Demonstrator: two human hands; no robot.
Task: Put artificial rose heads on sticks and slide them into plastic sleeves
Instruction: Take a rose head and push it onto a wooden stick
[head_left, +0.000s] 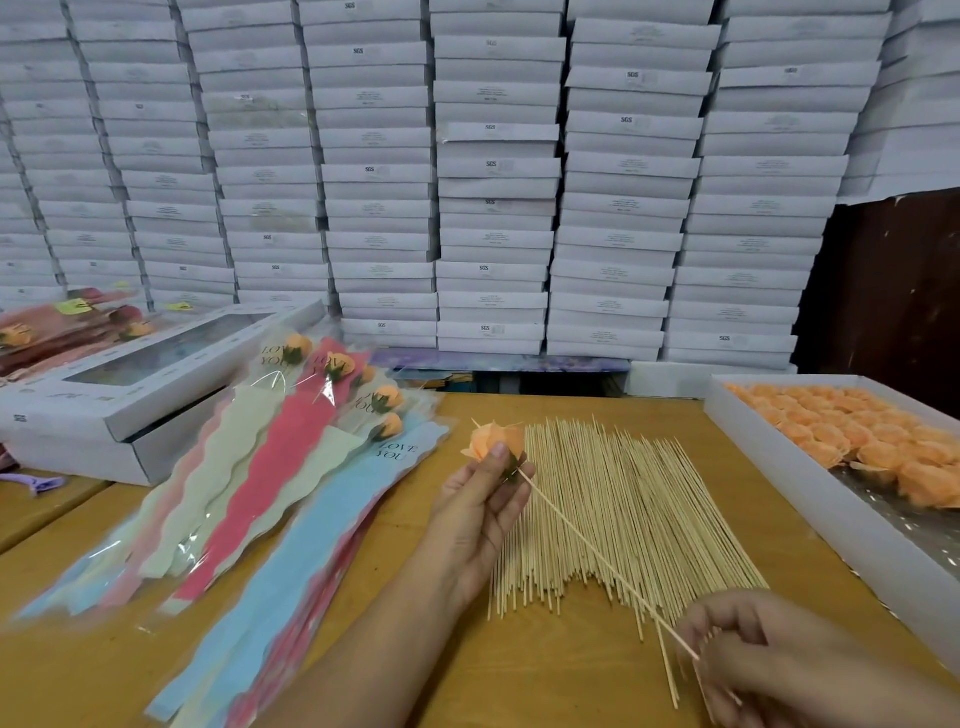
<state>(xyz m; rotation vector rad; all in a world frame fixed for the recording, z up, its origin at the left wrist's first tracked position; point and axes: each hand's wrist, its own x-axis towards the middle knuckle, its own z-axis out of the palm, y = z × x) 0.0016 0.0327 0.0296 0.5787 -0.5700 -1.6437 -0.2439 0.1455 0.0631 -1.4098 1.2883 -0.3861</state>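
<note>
The left hand (480, 501) is raised above the table (545, 675), fingers and thumb curled round an orange rose head (491, 441), thumb pressed on its petals. A thin wooden stick (597, 556) runs from the green base of that rose head down and to the right, where the right hand (769, 654) pinches its lower end between curled fingertips.

Under and between the two hands lies a spread pile of sticks (623, 509) flat on the table. Just left of the left hand is a fanned heap of sleeves (270, 493) in blue, red, pale green and pink, several already holding orange roses at their far ends. Beyond those sleeves sit flat window boxes (130, 384). To the right of the right hand, a white tray (810, 499) holds many more orange rose heads (852, 426). Behind everything rises a wall of stacked white boxes (493, 171).
</note>
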